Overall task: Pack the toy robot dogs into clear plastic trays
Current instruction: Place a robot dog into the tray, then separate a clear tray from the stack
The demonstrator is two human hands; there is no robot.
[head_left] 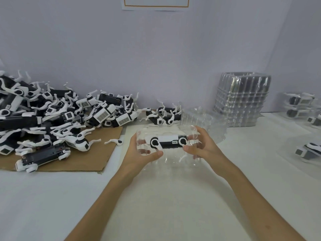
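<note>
Toy robot dog (167,142) lies in a clear plastic tray (166,160) at centre. Bare white table (173,197) spreads toward 6 o'clock. The dog pile (52,115) crowds 9 o'clock and stacked trays (241,100) stand at 2 o'clock. The left hand (139,157) and right hand (203,146) grip the tray's ends, fingers curled beneath, thumbs on top.

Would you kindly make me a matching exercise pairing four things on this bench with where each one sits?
Things:
1. dog pile
2. tray stack
3. single dog
4. loose leg

Places:
A. in the tray held by the left hand and right hand
B. on the cardboard, left
C. at the back, right
D. alone at the cardboard's right edge

Pairs: 1-B; 2-C; 3-A; 4-D
</note>
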